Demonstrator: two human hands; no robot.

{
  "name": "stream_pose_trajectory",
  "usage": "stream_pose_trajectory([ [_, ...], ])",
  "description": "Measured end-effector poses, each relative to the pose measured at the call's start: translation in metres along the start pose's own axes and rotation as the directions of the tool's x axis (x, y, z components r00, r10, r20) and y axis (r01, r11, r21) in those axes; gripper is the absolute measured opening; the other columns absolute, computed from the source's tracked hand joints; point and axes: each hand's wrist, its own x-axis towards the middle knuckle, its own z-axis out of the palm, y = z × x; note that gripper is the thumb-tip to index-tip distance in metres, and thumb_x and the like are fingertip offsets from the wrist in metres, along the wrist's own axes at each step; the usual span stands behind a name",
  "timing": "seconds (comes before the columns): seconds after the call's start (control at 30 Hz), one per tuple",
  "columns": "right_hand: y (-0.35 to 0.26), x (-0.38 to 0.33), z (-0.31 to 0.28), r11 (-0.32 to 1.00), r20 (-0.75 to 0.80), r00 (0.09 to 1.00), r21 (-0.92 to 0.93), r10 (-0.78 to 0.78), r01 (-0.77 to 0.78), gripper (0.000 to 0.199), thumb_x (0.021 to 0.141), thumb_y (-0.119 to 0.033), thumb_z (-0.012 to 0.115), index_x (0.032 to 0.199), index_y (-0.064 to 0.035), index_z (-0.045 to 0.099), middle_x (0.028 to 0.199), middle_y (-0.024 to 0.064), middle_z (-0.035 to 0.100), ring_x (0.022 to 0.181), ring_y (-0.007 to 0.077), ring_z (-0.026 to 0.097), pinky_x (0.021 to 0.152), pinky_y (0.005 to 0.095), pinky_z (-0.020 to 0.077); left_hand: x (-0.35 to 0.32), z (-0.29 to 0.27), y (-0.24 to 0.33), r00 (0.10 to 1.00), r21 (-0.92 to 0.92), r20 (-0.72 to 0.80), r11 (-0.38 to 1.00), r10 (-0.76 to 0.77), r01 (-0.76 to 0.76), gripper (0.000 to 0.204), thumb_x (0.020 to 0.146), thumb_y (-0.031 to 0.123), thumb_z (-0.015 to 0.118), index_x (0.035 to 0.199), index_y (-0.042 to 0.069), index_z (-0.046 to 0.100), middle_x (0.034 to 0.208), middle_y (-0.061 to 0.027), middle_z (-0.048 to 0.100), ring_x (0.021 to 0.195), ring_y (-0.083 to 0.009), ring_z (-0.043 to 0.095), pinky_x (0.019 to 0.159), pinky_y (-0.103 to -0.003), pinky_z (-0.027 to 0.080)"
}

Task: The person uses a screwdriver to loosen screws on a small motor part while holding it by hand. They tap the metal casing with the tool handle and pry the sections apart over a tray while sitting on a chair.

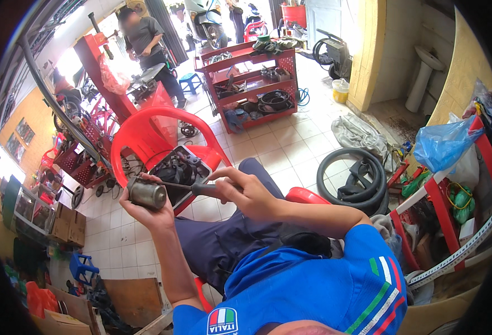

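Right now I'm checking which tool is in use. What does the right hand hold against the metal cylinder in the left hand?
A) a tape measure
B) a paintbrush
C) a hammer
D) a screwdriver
D: the right hand grips a dark handle whose thin shaft runs to the cylinder held in the left hand, so it is a screwdriver.

Left hand raised, fingers curled in grip; right hand closed, forearm crossing body.
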Motion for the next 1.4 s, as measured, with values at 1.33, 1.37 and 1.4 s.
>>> stream_pose_trajectory([
  [1.33,0.006,-0.002,0.010,0.776,0.026,0.873,-0.447,-0.486,0.445,0.049,0.087,-0.018,0.075,0.129,-0.0079,0.052,0.102,0.0172,0.067,0.084,0.0324,0.071,0.062,0.0374,0.0558,0.012,-0.012,0.006,0.997,-0.057,-0.033,0.996,-0.070,0.068,0.038,0.086,0.028,0.060,0.109,0.000,0.050,0.097,-0.0154,0.059,0.086,-0.0260,0.063,0.083,-0.040,0.056],
  [1.37,0.006,-0.001,0.013,0.782,0.027,0.878,-0.441,-0.478,0.440,0.048,0.087,-0.018,0.075,0.129,-0.0076,0.053,0.102,0.0166,0.068,0.083,0.0325,0.071,0.063,0.0376,0.0561,0.012,-0.015,0.007,0.997,-0.032,-0.046,0.998,-0.058,0.057,0.033,0.086,0.031,0.059,0.101,0.001,0.057,0.097,-0.0149,0.064,0.092,-0.0266,0.063,0.085,-0.039,0.054],
  [1.4,0.007,-0.002,0.013,0.786,0.026,0.884,-0.445,-0.467,0.429,0.047,0.087,-0.018,0.075,0.128,-0.0074,0.053,0.102,0.0161,0.068,0.082,0.0326,0.071,0.064,0.0378,0.0564,0.011,-0.013,0.007,0.997,-0.056,-0.050,0.997,-0.054,0.052,0.034,0.086,0.031,0.058,0.101,0.000,0.056,0.097,-0.0155,0.064,0.092,-0.0274,0.063,0.085,-0.039,0.054],
])
